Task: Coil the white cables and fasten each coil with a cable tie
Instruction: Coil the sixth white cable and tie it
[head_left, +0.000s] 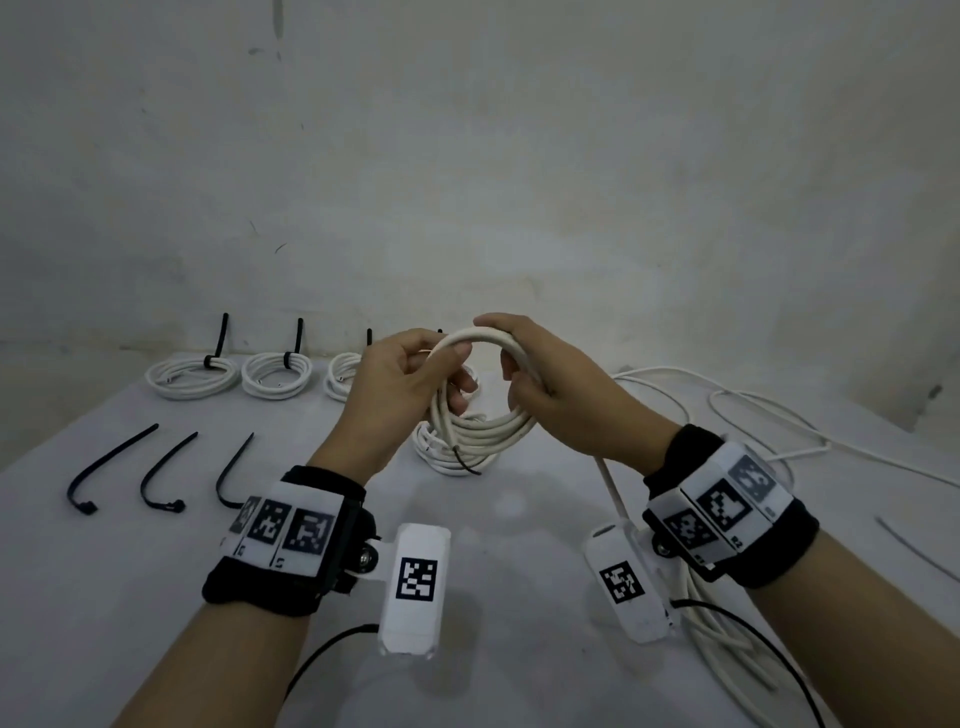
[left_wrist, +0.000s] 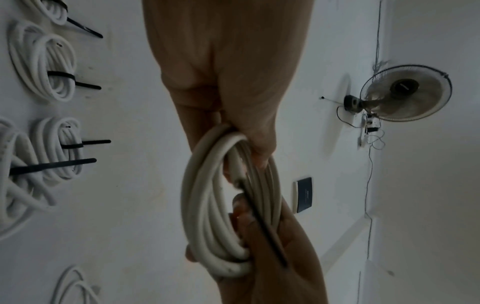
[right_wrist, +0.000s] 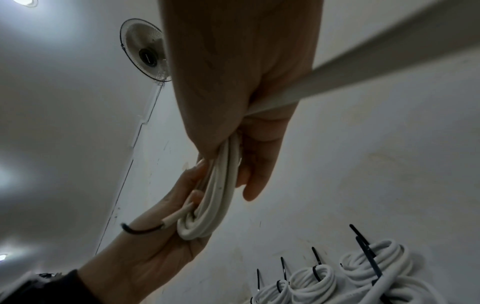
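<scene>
**Both hands grip a half-wound coil above the tabletop**

Both hands hold one white coil (head_left: 480, 400) in the air over the middle of the tabletop (head_left: 130, 597). From the head view, the left hand (head_left: 400, 379) curls its fingers round the coil's left side, and the right hand (head_left: 545, 384) wraps the right side, with loose cable (head_left: 610, 486) trailing from it toward the near right. Tied coils (head_left: 192, 376) line the far edge; three spare cable ties (head_left: 111, 465) lie at the near left.

Seen from the left wrist, the left hand (left_wrist: 233, 86) pinches the top of the coil (left_wrist: 207, 205), and a dark wire end (left_wrist: 262, 224) sticks out across the loops.

Seen from the right wrist, the right hand (right_wrist: 241, 102) closes round the bunched loops (right_wrist: 215, 197), and the unwound length (right_wrist: 376, 63) runs off to the upper right.

Winding seems unfinished. The next move probably calls for drawing in another loop while holding the turns together, then fetching a tie.
</scene>
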